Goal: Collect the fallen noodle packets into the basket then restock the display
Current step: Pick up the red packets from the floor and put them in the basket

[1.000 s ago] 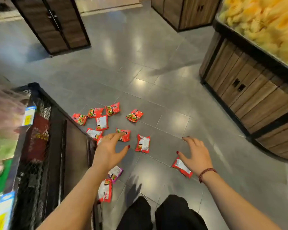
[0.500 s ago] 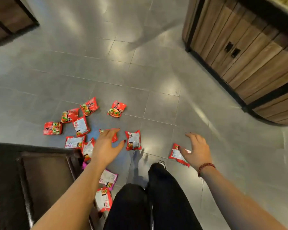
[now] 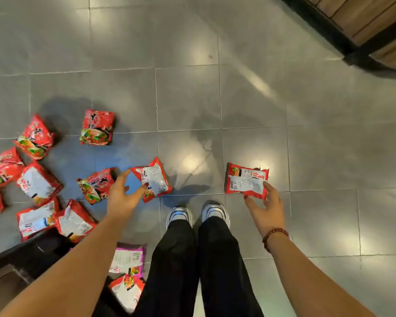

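Several red noodle packets lie scattered on the grey tiled floor at the left, among them one face up (image 3: 97, 128) and one beside my wrist (image 3: 96, 185). My left hand (image 3: 122, 195) is spread, thumb and forefinger touching the left edge of a packet lying back side up (image 3: 156, 179). My right hand (image 3: 266, 209) pinches the near edge of another red packet (image 3: 246, 180), forefinger on top and thumb at its lower edge. A pink packet (image 3: 128, 259) and a red one (image 3: 128, 291) lie by my left leg. No basket is in view.
The dark base of a display rack (image 3: 32, 255) fills the lower left corner, with packets against it. A wooden stand with a black plinth (image 3: 364, 26) occupies the upper right. My white shoes (image 3: 180, 216) stand between the two hands.
The view has tilted down and come closer to the floor. Both hands have dropped to the packets; the right now grips one, the left touches another.
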A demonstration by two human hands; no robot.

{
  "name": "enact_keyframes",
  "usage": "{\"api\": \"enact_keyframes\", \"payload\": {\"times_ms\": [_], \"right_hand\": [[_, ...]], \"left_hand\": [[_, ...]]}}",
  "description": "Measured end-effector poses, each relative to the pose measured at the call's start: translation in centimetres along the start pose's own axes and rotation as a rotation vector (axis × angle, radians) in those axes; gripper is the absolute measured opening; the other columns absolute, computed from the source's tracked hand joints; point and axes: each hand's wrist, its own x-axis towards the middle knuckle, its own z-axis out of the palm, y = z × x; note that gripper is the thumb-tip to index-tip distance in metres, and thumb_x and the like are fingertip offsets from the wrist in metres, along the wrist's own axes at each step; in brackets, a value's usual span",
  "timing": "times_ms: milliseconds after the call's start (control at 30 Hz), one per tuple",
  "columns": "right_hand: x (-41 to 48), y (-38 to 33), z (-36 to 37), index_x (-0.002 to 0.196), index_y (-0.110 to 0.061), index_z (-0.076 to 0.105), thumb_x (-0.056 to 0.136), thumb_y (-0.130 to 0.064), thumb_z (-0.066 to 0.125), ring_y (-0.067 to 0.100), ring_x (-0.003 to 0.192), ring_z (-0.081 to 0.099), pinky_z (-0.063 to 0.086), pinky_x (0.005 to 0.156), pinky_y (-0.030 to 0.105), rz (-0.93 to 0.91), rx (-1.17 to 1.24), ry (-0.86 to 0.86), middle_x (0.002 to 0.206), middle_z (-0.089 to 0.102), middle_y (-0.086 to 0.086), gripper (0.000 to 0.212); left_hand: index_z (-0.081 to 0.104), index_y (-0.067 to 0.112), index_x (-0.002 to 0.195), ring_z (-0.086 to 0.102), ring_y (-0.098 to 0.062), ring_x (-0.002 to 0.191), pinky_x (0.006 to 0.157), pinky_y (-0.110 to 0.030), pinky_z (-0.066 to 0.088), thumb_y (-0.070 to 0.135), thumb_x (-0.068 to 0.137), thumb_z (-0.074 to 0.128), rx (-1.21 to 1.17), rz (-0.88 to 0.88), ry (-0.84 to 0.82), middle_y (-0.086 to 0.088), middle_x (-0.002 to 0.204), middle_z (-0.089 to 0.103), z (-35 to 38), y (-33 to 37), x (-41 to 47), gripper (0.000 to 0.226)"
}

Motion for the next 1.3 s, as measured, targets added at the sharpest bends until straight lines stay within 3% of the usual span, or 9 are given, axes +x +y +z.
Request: {"api": "enact_keyframes", "payload": {"times_ms": [167,367,467,600,700,867,1000,1133,1300], "right_hand": [[9.2,7.2,7.3,0.147,-0.030,0.028,0.087,-0.028,0.069,0.027,0.140,0.031,0.032,0.113,0.048,0.129,0.147,-0.033,0.152,0.033,0.005,0.072],[16.8,14.3,12.8,0.152,-0.036,0.009,0.088,-0.031,0.069,0.026,0.143,0.027,0.027,0.113,0.046,0.171,0.234,0.047,0.156,0.027,0.000,0.088],[19.9,15.9,14.3,0.152,-0.037,0.003,0.089,-0.028,0.067,0.024,0.140,0.033,0.032,0.110,0.042,0.149,0.339,0.116,0.155,0.029,-0.002,0.091],[23.2,16.5,16.2,0.150,-0.046,0.001,0.081,-0.042,0.072,0.029,0.134,0.040,0.041,0.103,0.045,0.155,0.373,0.231,0.150,0.029,0.002,0.099],[24.9,16.3,17.5,0.148,-0.050,0.001,0.078,-0.044,0.075,0.036,0.132,0.038,0.040,0.105,0.056,0.155,0.231,0.319,0.147,0.027,0.012,0.102],[25.7,15.3,18.2,0.149,-0.043,0.017,0.083,-0.015,0.074,0.029,0.125,0.045,0.047,0.101,0.043,0.103,0.283,0.386,0.140,0.030,0.012,0.092],[24.3,13.8,16.5,0.147,-0.039,0.027,0.084,-0.001,0.070,0.017,0.127,0.042,0.046,0.080,0.018,0.056,0.376,0.180,0.149,0.034,0.001,0.086],[19.1,10.9,12.6,0.145,-0.028,0.038,0.082,0.001,0.071,0.012,0.114,0.042,0.040,0.050,-0.001,-0.018,0.380,0.066,0.133,0.039,-0.005,0.077],[9.4,7.3,5.5,0.141,-0.030,0.042,0.081,0.003,0.071,0.005,0.110,0.049,0.049,0.062,0.006,-0.166,0.508,-0.015,0.136,0.040,-0.008,0.074]], "left_hand": [[0.030,0.027,0.150,0.035,-0.032,0.138,0.113,-0.048,0.031,0.029,0.081,0.079,0.167,0.003,-0.045,-0.013,0.151,0.036,6.7,-7.4,8.0,0.085],[0.021,0.021,0.155,0.041,-0.010,0.122,0.095,-0.013,0.032,0.009,0.086,0.072,0.160,0.050,-0.036,-0.015,0.151,0.031,12.6,-15.0,14.2,0.087],[0.018,0.045,0.151,0.046,-0.023,0.130,0.107,-0.038,0.039,0.036,0.076,0.081,0.125,0.033,-0.029,-0.010,0.150,0.036,13.3,-16.6,17.1,0.099],[0.014,0.076,0.132,0.053,-0.021,0.126,0.096,-0.059,0.048,0.060,0.055,0.078,0.082,0.042,-0.076,0.004,0.146,0.044,13.3,-18.9,20.9,0.102],[0.013,0.072,0.136,0.049,-0.024,0.130,0.099,-0.055,0.047,0.059,0.058,0.077,0.129,0.081,-0.030,-0.001,0.149,0.040,13.7,-18.4,21.2,0.101],[0.043,0.031,0.142,0.053,-0.027,0.124,0.100,-0.043,0.047,0.018,0.077,0.082,0.133,0.170,0.034,-0.007,0.138,0.053,14.5,-17.5,20.7,0.078],[0.057,0.047,0.116,0.064,-0.024,0.108,0.085,-0.054,0.055,0.019,0.066,0.086,0.027,0.144,-0.009,0.004,0.119,0.064,14.3,-14.9,19.9,0.064],[0.056,0.036,0.122,0.063,-0.017,0.110,0.090,-0.051,0.055,0.009,0.073,0.084,-0.020,0.260,-0.027,0.006,0.121,0.062,14.1,-9.5,15.4,0.063],[0.056,0.037,0.124,0.064,-0.012,0.110,0.092,-0.048,0.054,0.022,0.066,0.087,-0.086,0.333,-0.149,0.011,0.121,0.064,10.3,-0.6,6.4,0.067]]}}
